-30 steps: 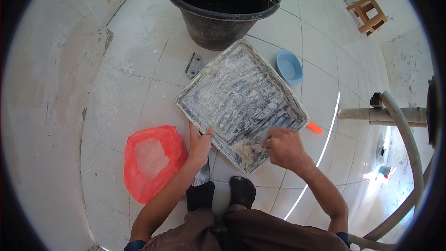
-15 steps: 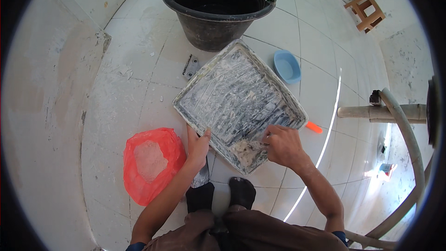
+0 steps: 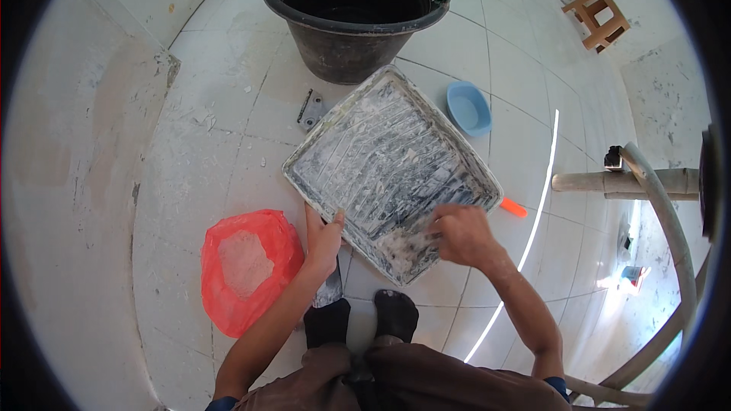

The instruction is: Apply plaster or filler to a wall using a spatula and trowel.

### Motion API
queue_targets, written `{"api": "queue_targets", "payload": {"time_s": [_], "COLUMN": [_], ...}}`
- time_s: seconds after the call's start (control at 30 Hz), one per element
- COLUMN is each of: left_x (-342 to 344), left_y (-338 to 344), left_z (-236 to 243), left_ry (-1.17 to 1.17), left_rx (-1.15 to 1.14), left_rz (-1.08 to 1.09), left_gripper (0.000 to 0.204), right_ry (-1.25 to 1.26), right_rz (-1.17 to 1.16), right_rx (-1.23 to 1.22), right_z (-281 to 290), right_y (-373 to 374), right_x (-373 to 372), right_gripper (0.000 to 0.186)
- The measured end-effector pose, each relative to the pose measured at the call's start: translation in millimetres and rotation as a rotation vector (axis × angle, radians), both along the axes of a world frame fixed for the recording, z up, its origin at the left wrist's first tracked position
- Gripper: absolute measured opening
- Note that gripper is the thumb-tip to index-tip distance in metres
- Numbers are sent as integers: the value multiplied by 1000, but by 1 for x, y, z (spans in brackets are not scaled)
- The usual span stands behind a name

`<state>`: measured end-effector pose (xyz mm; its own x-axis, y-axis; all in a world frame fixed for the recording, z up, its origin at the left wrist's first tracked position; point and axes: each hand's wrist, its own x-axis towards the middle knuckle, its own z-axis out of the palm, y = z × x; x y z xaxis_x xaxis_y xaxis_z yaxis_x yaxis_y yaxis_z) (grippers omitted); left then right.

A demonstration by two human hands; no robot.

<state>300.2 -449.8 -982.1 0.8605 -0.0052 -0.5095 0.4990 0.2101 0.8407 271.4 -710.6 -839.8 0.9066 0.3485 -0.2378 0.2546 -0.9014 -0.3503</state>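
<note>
A whitened, ridged paint tray [image 3: 388, 144] is tilted over the floor. My left hand [image 3: 324, 236] is closed on its lower-left edge. My right hand [image 3: 457, 232] is closed over the lower corner, blurred, at a pale clump of paste [image 3: 400, 251]; what its fingers hold is unclear. A red plastic bag [image 3: 221, 304] holding pale powder lies left of my left hand. A flat metal blade [image 3: 330, 289] shows below the tray by my feet, and an orange handle [image 3: 515, 207] sticks out past its right corner.
A large black bucket [image 3: 343, 53] stands behind the tray, with a small metal piece [image 3: 311, 110] and a blue tub [image 3: 468, 106] nearby. A wooden stool [image 3: 598, 19] sits at back right. Thick pipes [image 3: 659, 213] are on the right; a wall [image 3: 76, 183] runs along the left.
The floor objects and tray appear slightly shifted leftward in view. My right hand keeps working at the tray's lower corner and is more smeared by motion now.
</note>
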Motion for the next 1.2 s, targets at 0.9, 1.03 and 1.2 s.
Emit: {"api": "queue_targets", "payload": {"time_s": [0.9,1.03,1.2], "left_x": [1,1,1], "left_y": [1,-2,-3], "left_z": [13,9,15], "left_ry": [50,-12,90], "left_rx": [16,42,60], "left_rz": [5,6,-11], "left_gripper": [68,57,64], "right_ry": [-560,-17,521], "right_rz": [-726,-1071,-1253], "right_rx": [219,431,706], "right_z": [20,-54,-118], "right_y": [-112,-200,-210], "right_x": [49,117,137], "right_gripper": [17,44,44]}}
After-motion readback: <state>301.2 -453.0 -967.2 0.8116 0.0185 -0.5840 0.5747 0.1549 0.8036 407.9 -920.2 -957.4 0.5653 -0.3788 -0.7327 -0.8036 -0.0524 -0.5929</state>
